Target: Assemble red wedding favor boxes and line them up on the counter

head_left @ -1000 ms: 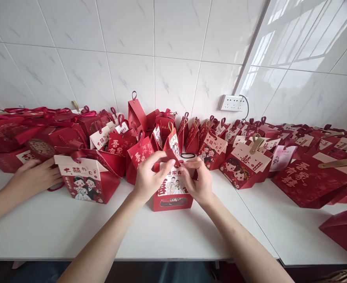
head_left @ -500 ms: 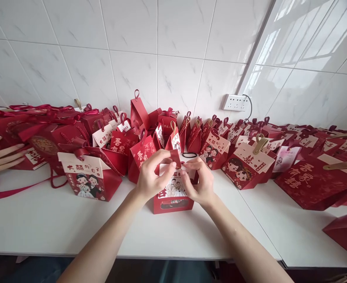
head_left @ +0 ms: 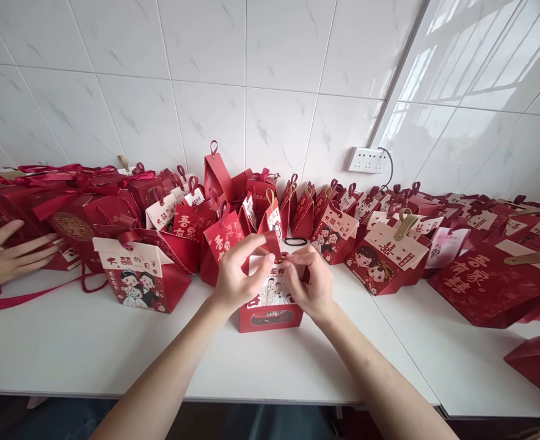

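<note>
A small red gift box [head_left: 270,308] with a cartoon couple printed on its front stands on the white table [head_left: 114,360] in front of me. My left hand [head_left: 236,275] and my right hand [head_left: 313,284] both pinch the red ribbon loop [head_left: 273,244] at the box's top flap. The fingertips of the two hands nearly meet above the box.
Many red gift boxes and bags crowd the back of the table along the tiled wall, such as a box with a couple print [head_left: 139,278] at left and a flat red bag [head_left: 481,284] at right. Another person's hand [head_left: 4,256] rests on boxes at far left. A wall socket [head_left: 366,160] is behind.
My hands have kept working the ribbon at the box top, barely shifting. The other person's hand at left moved away from the front box toward the far-left boxes.
</note>
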The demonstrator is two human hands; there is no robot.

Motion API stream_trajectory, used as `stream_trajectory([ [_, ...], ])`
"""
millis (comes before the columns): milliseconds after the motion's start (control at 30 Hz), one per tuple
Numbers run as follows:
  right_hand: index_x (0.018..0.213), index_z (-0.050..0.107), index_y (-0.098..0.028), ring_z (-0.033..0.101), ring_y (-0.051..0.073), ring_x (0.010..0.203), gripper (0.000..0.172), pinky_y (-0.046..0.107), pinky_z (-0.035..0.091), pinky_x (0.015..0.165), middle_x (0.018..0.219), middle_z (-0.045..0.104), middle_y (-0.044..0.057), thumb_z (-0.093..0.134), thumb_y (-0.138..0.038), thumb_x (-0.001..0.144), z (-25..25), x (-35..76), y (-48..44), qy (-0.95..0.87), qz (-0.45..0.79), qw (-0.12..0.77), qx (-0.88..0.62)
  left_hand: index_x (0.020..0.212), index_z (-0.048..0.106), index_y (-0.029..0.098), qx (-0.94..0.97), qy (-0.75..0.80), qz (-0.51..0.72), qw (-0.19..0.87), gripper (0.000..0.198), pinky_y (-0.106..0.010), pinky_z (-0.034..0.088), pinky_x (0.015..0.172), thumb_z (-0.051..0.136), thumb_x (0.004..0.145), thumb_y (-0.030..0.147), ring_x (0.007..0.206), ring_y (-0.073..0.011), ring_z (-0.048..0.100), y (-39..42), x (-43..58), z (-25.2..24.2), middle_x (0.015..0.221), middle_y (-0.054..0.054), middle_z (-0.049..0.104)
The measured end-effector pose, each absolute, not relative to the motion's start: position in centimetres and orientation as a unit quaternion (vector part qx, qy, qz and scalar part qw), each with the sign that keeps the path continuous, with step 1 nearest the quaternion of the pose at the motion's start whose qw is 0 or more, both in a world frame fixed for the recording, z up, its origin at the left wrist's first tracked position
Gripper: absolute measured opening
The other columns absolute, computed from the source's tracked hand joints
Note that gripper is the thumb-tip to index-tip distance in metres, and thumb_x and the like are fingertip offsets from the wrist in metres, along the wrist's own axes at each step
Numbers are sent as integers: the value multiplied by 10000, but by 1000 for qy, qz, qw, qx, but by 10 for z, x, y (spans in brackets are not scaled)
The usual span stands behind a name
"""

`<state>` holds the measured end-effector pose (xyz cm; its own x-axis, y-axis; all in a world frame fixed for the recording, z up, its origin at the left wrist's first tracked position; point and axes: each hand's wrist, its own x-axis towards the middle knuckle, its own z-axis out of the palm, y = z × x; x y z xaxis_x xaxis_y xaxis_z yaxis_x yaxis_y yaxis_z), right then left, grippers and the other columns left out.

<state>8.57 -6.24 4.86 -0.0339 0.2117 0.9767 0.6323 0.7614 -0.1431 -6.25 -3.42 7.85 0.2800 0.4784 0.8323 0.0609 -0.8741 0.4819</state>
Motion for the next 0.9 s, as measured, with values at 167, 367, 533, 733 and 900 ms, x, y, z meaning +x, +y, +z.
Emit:
stream_trajectory([
  [167, 918, 503, -226, 551, 129, 598, 111, 255, 457, 543, 732, 556, -3, 516, -117, 902, 50, 86, -63, -698, -160, 627, -308, 1070, 630, 174, 780, 158, 567, 213, 242, -232, 532, 631, 483, 879, 195, 692, -121, 624, -34, -63, 78, 871, -42, 673],
  [367, 920, 504, -225, 566, 133, 626, 113, 259, 469, 555, 745, 568, 2, 515, -114, 906, 50, 86, -62, -703, -154, 626, -302, 973, 613, 171, 771, 164, 587, 185, 159, -215, 545, 651, 507, 891, 256, 696, -109, 627, -31, -61, 76, 847, -33, 666],
  [533, 930, 503, -224, 555, 127, 631, 129, 255, 465, 564, 751, 564, 1, 519, -98, 905, 50, 86, -62, -705, -147, 627, -298, 895, 590, 175, 758, 192, 593, 193, 122, -158, 494, 536, 559, 880, 291, 596, -77, 597, -31, -58, 77, 750, 6, 621],
  [733, 913, 501, -231, 538, 132, 600, 101, 265, 454, 542, 715, 550, -9, 517, -131, 917, 50, 86, -64, -701, -155, 625, -307, 1003, 593, 173, 779, 160, 576, 189, 154, -177, 531, 597, 514, 895, 248, 661, -81, 604, -33, -62, 78, 891, -31, 613],
  [900, 917, 507, -226, 544, 131, 611, 101, 268, 452, 552, 728, 552, -5, 519, -125, 916, 49, 87, -64, -701, -155, 626, -305, 1026, 602, 180, 784, 157, 581, 151, 178, -215, 560, 644, 504, 881, 217, 729, -96, 603, -30, -65, 75, 1014, -62, 560],
])
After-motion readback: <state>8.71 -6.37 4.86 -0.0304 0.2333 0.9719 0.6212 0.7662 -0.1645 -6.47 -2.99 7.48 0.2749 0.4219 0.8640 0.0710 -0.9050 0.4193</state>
